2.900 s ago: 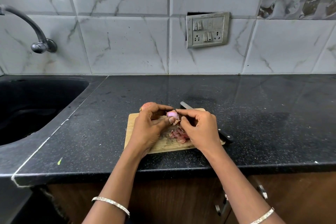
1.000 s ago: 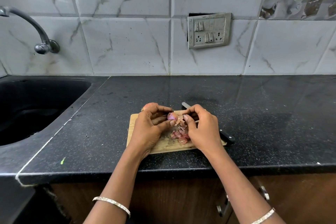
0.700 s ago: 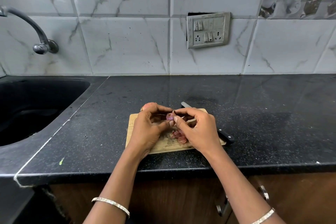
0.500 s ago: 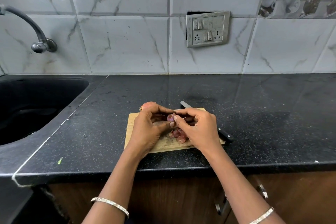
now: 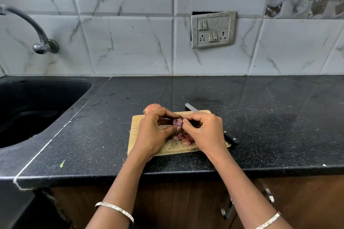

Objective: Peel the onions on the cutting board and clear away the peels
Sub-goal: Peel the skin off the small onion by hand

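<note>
Both hands are on the small purple onion over the cutting board: left hand gripping it, right hand pinching its skin, peels piled underneath.

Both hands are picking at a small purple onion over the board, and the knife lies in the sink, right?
Not quite. In the head view the knife lies across the right end of the cutting board, under the right hand, not in the sink. The left hand and right hand do hold the small onion over the board.
</note>
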`<state>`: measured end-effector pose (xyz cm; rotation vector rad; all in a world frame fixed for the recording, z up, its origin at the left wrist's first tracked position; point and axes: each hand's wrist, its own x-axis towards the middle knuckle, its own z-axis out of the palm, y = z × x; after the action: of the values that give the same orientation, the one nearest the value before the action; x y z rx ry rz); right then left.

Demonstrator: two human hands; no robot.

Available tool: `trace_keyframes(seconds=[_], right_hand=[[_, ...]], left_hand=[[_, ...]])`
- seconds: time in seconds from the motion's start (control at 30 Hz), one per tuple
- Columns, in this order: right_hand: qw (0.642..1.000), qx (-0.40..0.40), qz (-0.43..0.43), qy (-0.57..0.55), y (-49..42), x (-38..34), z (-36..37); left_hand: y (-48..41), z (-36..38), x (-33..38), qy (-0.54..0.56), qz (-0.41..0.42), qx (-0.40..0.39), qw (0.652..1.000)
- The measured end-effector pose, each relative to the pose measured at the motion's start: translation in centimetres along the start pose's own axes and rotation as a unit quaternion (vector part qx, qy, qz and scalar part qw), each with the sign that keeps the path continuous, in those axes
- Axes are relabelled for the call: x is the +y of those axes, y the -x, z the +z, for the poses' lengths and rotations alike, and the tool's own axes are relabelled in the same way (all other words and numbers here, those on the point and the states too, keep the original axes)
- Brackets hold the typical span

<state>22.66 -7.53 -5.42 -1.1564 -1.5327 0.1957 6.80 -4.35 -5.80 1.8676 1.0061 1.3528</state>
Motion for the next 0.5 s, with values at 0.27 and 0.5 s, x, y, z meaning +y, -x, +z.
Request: trace_keyframes(seconds=[0.27, 0.5], right_hand=[[0.998, -0.02, 0.041, -0.036, 0.11, -0.66, -0.07], [1.0, 0.008, 0.007, 0.018, 0.05, -0.45, 0.18]], left_hand=[[0.08, -0.05, -0.25, 0.016, -0.02, 0.023, 0.999], [0.12, 0.12, -0.1, -0.039, 0.012, 0.033, 0.999]])
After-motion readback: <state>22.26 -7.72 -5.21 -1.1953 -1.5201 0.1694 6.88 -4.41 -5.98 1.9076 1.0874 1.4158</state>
